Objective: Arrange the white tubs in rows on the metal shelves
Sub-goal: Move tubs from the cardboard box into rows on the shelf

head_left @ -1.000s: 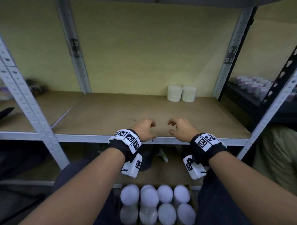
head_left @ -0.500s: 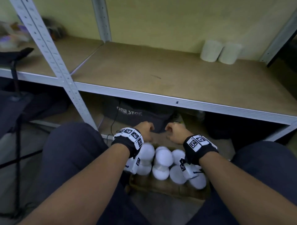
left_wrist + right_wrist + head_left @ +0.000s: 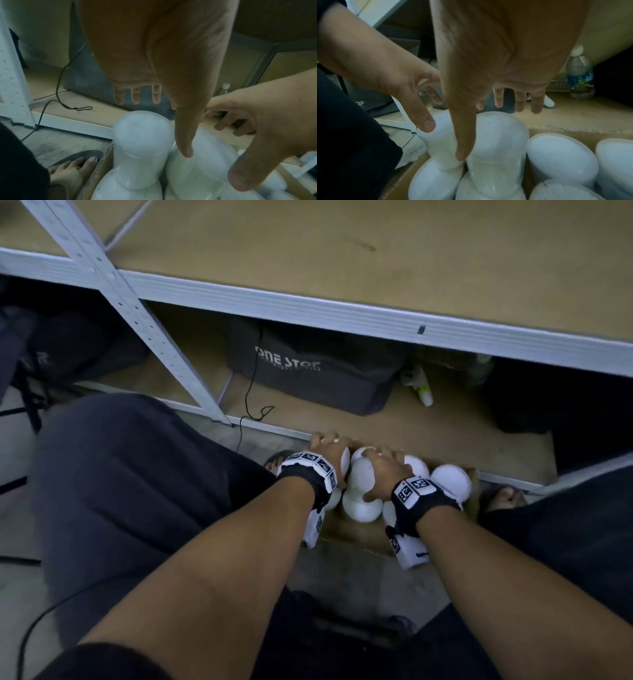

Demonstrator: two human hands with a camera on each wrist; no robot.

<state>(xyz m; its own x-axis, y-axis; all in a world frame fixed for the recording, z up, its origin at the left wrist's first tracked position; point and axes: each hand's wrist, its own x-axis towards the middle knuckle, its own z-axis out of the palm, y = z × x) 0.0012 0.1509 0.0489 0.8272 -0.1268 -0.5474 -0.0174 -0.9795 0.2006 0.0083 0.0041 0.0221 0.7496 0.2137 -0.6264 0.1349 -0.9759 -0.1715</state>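
Several white tubs (image 3: 450, 482) stand packed in a cardboard box (image 3: 359, 537) on the floor between my knees, below the metal shelf (image 3: 342, 316). My left hand (image 3: 327, 445) spreads over the far-left tub (image 3: 142, 135), fingers straight past its far edge, thumb (image 3: 185, 135) down between two tubs. My right hand (image 3: 376, 460) hovers likewise over the neighbouring tub (image 3: 500, 135), fingers (image 3: 518, 102) straight, thumb (image 3: 462, 142) in the same gap. In the wrist views neither hand (image 3: 162, 127) (image 3: 489, 132) has closed round a tub.
A dark bag (image 3: 308, 374) printed ONE STOP, a black cable (image 3: 250, 392) and a water bottle (image 3: 579, 73) lie on the bottom board behind the box. A perforated shelf post (image 3: 137, 313) rises at left. My legs (image 3: 120, 491) and bare feet (image 3: 503, 498) flank the box.
Both hands dropped from the shelf's front edge down to the box and spread over two tubs. The head view tilted down, so the two tubs on the shelf left the picture.
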